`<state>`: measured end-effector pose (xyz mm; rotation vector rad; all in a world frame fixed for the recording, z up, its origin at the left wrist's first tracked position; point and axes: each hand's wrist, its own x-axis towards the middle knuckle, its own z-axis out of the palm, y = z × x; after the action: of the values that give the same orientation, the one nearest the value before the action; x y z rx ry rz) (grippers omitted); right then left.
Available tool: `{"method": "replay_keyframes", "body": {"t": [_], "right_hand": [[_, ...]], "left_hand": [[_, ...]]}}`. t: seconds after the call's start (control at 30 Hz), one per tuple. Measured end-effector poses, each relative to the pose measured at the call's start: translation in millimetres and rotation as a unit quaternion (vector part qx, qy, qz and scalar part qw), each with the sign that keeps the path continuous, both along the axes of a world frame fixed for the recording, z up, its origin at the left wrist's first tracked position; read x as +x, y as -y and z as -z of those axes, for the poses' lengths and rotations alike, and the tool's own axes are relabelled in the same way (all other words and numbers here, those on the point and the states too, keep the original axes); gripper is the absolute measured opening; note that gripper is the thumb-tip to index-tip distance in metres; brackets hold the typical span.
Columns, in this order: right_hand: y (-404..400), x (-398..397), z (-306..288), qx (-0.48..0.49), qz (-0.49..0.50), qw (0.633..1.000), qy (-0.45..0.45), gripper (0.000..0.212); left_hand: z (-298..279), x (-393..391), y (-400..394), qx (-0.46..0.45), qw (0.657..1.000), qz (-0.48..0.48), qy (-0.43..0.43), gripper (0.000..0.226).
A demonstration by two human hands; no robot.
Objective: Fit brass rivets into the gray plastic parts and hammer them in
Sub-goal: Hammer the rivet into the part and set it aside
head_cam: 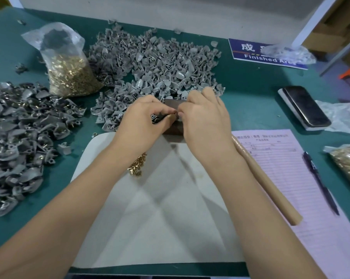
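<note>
Green-covered desk (250, 101) against a white wall; a white mat (166, 218) lies at the near edge. Both hands meet over a dark block (173, 104) at the far end of the mat. Left hand (144, 119): fingers curled, holding a gray plastic part (156, 117) at the fingertips. Right hand (204, 115): fingers curled, thumb and forefinger pinched together right at that part; what they pinch is too small to tell. Large heap of loose gray parts (154, 63) just behind the hands. Second heap of gray parts (19, 137) on the left of the desk, brass showing in several. Clear bag of brass rivets (69, 75) stands between the two heaps. Small cluster of loose brass rivets (136, 166) on the mat, partly under the left forearm. Wooden handle (266, 182) lies beside the right forearm, across the edge of a pink form (302, 198); its head is hidden. Pen (321, 184) on the form. Phone (305, 105) face up at right. Blue sign (266, 53) reading "Finished Area" at the far right, partly covered by plastic.
</note>
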<state>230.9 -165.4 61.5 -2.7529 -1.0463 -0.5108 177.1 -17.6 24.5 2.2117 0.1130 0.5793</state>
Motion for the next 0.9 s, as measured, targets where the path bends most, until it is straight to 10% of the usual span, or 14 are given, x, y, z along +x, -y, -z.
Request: {"method": "replay_keyframes", "body": {"t": [0.9], "right_hand": [[11, 9, 6, 0.157, 0.047, 0.980, -0.115, 0.007]], "left_hand": [[-2, 1, -1, 0.056, 0.998, 0.008, 0.016, 0.009]]}}
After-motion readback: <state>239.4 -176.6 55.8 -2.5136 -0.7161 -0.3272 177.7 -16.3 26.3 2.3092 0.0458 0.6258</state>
